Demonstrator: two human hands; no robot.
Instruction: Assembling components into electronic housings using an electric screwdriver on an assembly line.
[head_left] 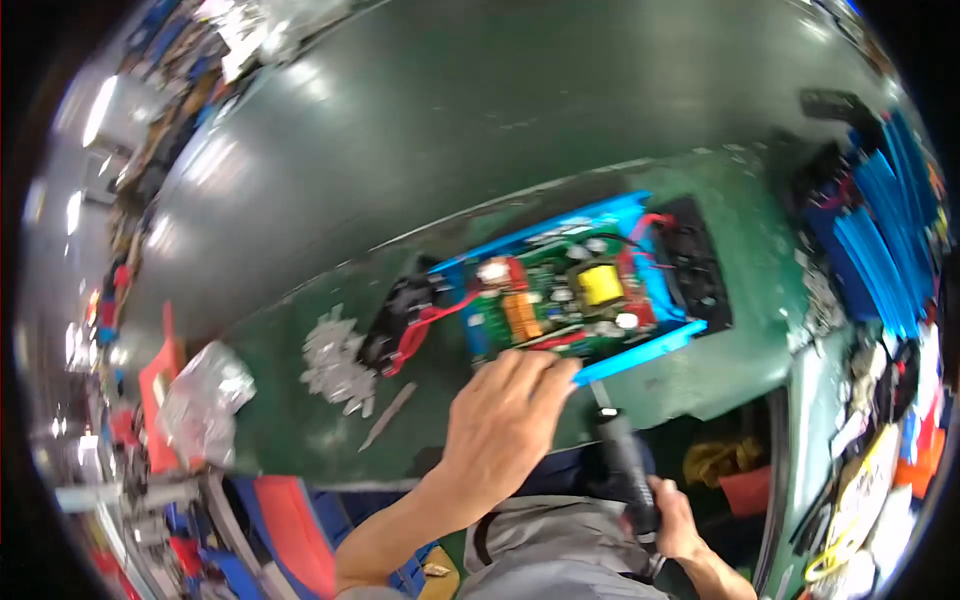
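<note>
A person works at a green bench (255,430), where an open blue case (622,208) lies near its front edge, a circuit board (488,325) and a yellow block (601,285) showing inside. The right hand (678,522) is wrapped around the rear of a dark power screwdriver (626,465), whose slim bit points up at the near wall (650,352) of the case. The left hand (505,410) lies over the near edge just left of the bit, fingers curled down onto it — whether they pinch the wall or merely press on it cannot be told, since the thumb is hidden. The step looks to be driving a screw through that wall, though no screw can be made out at the tip. Done well, it would call for the bit square to the wall, the left hand bracing the case against the push, and its fingertips kept clear of the bit and the board's parts. A light start and a stop once the screw seats should spare the thread. Black end pieces sit at either end, the left one (398,315) trailing red wires (428,315) — leads best kept out of the seam. Farther left lies a pile of pale bits (337,362).
</note>
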